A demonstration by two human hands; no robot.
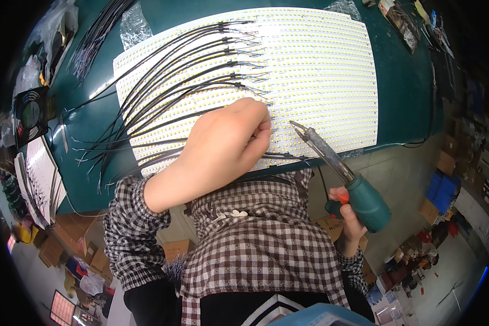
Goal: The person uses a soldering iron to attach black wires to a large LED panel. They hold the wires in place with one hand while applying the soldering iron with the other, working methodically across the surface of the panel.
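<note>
A wide white sheet of LED strips [309, 70] lies on a green table [407, 87]. Several black cables [163, 81] run across its left part, their bare ends lying on the strips. My left hand [223, 144] rests on the sheet near its front edge, fingers curled down onto a cable end. My right hand [346, 217] grips the teal handle of a soldering iron [337, 163]. The iron's tip points up-left and hovers just right of my left fingers.
A small black fan [30, 114] stands at the table's left edge, with stacked white strip panels [38, 179] below it. A bundle of loose cables [95, 38] lies at the back left. Boxes and clutter cover the floor on the right.
</note>
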